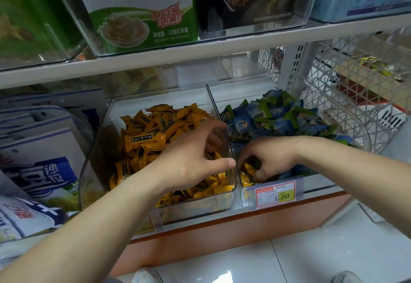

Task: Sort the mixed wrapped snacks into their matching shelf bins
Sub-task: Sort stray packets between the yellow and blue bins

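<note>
Head: yellow snacks beneath hands

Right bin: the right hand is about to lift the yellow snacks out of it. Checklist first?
1. Right hand fingers curled round the yellow strays in the right bin's front corner: ok.
2. No blue snacks caught in that grip: cannot tell.
3. Left bin shows only yellow snacks: ok.
4. Left hand clear of the drop spot: not ok, it is over the left bin by the dividing wall.
5. Left hand empty: cannot tell.
</note>
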